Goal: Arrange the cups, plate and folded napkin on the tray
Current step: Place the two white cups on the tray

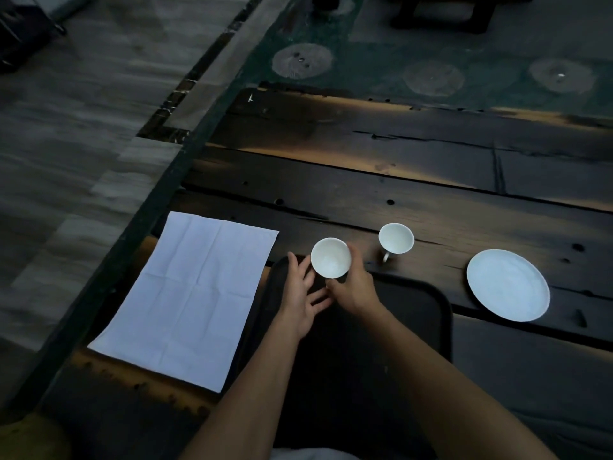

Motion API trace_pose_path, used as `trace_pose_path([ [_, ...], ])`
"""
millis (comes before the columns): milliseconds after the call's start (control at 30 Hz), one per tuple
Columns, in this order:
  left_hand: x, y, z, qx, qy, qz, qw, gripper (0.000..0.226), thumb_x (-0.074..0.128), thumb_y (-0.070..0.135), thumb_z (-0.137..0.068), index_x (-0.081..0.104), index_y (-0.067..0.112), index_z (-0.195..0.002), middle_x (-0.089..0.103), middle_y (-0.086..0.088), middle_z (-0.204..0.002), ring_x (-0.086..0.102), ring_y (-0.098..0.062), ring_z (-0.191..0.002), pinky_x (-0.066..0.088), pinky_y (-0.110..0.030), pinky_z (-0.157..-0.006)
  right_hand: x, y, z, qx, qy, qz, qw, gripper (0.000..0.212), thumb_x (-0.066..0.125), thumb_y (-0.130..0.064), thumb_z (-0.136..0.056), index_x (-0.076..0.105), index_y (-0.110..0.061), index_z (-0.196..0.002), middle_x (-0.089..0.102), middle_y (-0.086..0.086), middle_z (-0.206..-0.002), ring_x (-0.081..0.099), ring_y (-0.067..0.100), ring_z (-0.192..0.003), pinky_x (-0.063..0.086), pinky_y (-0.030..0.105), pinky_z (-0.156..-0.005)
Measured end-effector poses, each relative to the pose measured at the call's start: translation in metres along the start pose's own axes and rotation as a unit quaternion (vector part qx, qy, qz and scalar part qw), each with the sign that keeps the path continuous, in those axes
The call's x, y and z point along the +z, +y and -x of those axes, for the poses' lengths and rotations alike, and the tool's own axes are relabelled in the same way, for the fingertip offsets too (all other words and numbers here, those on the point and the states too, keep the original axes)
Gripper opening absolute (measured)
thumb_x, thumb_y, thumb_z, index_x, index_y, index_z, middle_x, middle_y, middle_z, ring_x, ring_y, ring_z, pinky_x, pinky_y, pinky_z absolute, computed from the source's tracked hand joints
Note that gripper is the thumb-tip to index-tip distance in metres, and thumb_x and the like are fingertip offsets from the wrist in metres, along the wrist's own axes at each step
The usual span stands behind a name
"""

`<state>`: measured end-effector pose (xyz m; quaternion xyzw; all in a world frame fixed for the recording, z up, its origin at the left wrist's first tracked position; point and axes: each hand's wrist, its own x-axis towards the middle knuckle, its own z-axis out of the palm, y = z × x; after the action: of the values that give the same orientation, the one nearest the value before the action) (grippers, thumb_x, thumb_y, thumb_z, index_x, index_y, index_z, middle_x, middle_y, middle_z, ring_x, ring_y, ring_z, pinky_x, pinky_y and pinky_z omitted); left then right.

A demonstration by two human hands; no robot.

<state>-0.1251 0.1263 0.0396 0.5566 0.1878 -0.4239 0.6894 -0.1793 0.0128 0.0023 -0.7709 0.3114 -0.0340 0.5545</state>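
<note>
R hand (353,287) has fingers wrapped round a white cup (330,257), held upright at the 12 o'clock edge of the black tray (414,313); can't tell if it's touching down. L hand (303,293) just at its 9 o'clock, fingers spread, empty. 2nd cup (396,238) sits on the desk (431,180) at 1 o'clock of the tray, plate (508,285) at 3 o'clock. Napkin (189,293) lies flat at 9 o'clock, off tray.
</note>
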Motion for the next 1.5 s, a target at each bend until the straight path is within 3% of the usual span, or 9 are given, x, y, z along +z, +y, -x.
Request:
trace_pose_path([
  [200,-0.026,0.002,-0.003,-0.022,0.005,0.008,1.0,0.073,0.027,0.079,-0.093,0.043,0.038,-0.151,0.048,0.006,-0.156,0.052,-0.039,-0.133,0.048,-0.052,-0.104,0.024,-0.002,0.004,0.044,-0.005,0.015,0.999,0.078,0.064,-0.016,-0.081,0.025,-0.033,-0.147,0.063,0.0,-0.12,0.062,0.025,-0.109,0.051,0.033,-0.086],
  [333,-0.047,0.002,-0.011,-0.043,0.008,0.023,0.999,0.07,0.027,0.076,-0.095,0.046,0.036,-0.149,0.049,0.005,-0.154,0.056,-0.035,-0.129,0.055,-0.044,-0.086,0.045,-0.003,0.004,0.077,-0.014,0.02,0.997,0.08,0.063,-0.013,-0.082,0.021,-0.031,-0.148,0.057,-0.004,-0.115,0.063,0.026,-0.11,0.051,0.032,-0.083],
  [467,-0.073,-0.004,-0.02,-0.063,0.011,0.044,0.997,0.065,0.03,0.072,-0.097,0.049,0.034,-0.146,0.052,0.001,-0.152,0.064,-0.031,-0.113,0.056,-0.043,-0.082,0.067,-0.002,0.004,0.101,-0.028,0.033,0.994,0.082,0.061,-0.01,-0.082,0.018,-0.032,-0.148,0.06,0.003,-0.127,0.059,0.023,-0.109,0.051,0.035,-0.086],
  [667,-0.104,-0.008,-0.038,-0.09,0.026,0.042,0.995,0.057,0.031,0.066,-0.1,0.054,0.033,-0.141,0.054,-0.002,-0.15,0.063,-0.034,-0.118,0.052,-0.05,-0.096,0.094,0.001,0.002,0.135,-0.033,0.037,0.99,0.082,0.06,-0.005,-0.083,0.017,-0.03,-0.148,0.058,0.005,-0.132,0.06,0.028,-0.117,0.055,0.044,-0.094],
  [900,-0.124,-0.01,-0.051,-0.104,0.019,0.045,0.993,0.05,0.033,0.065,-0.101,0.058,0.037,-0.134,0.056,0.0,-0.149,0.065,-0.029,-0.112,0.057,-0.045,-0.087,0.112,0.001,-0.001,0.143,-0.025,0.046,0.988,0.077,0.063,-0.006,-0.082,0.022,-0.028,-0.144,0.057,0.002,-0.132,0.059,0.025,-0.117,0.054,0.046,-0.095],
  [1067,-0.127,-0.008,-0.056,-0.106,0.013,0.035,0.994,0.043,0.034,0.065,-0.1,0.063,0.042,-0.121,0.058,0.001,-0.147,0.065,-0.029,-0.113,0.054,-0.048,-0.093,0.114,-0.002,-0.001,0.152,-0.02,0.052,0.987,0.075,0.063,-0.008,-0.081,0.023,-0.028,-0.142,0.057,0.004,-0.133,0.058,0.027,-0.118,0.054,0.045,-0.095],
  [1300,-0.128,-0.002,-0.06,-0.104,0.001,0.011,0.994,0.054,0.033,0.067,-0.1,0.055,0.037,-0.139,0.055,-0.001,-0.15,0.064,-0.03,-0.114,0.054,-0.048,-0.093,0.115,-0.004,-0.006,0.16,-0.022,0.057,0.985,0.082,0.065,-0.007,-0.08,0.021,-0.03,-0.145,0.056,0.001,-0.132,0.057,0.022,-0.116,0.051,0.036,-0.091],
  [1500,-0.127,-0.001,-0.059,-0.1,-0.009,0.001,0.995,0.056,0.035,0.067,-0.099,0.05,0.037,-0.144,0.053,-0.001,-0.151,0.059,-0.033,-0.126,0.051,-0.05,-0.099,0.116,0.0,-0.007,0.155,-0.021,0.045,0.987,0.082,0.065,-0.01,-0.082,0.02,-0.035,-0.146,0.056,-0.004,-0.127,0.055,0.016,-0.11,0.046,0.029,-0.085],
])
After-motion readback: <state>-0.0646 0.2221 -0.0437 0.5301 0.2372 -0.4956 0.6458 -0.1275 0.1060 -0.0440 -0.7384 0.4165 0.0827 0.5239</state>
